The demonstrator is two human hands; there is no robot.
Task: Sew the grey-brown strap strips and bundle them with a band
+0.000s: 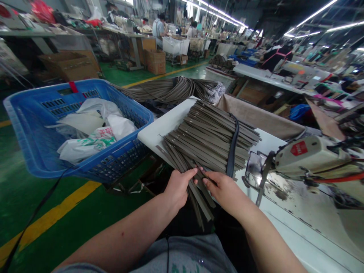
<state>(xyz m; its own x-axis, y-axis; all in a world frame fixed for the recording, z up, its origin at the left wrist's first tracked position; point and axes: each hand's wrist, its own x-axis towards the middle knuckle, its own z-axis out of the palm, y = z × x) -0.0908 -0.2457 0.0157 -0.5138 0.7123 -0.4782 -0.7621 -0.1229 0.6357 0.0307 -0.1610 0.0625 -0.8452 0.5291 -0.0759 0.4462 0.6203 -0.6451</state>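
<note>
A thick bundle of grey-brown strips [210, 138] lies on the white table [162, 127], tied round by a dark band [233, 146]. The strips' near ends hang over the table's front edge. My left hand [178, 186] is closed around several of these loose ends, thumb on top. My right hand [224, 189] pinches the strip ends just to the right, fingers pressed together on them. The two hands almost touch.
A blue plastic basket [34, 125] with white plastic bags stands at the left. Another heap of strips [170, 89] lies behind the table. A sewing machine [309, 155] stands at the right. Green floor with yellow lines lies below. Other people work far behind.
</note>
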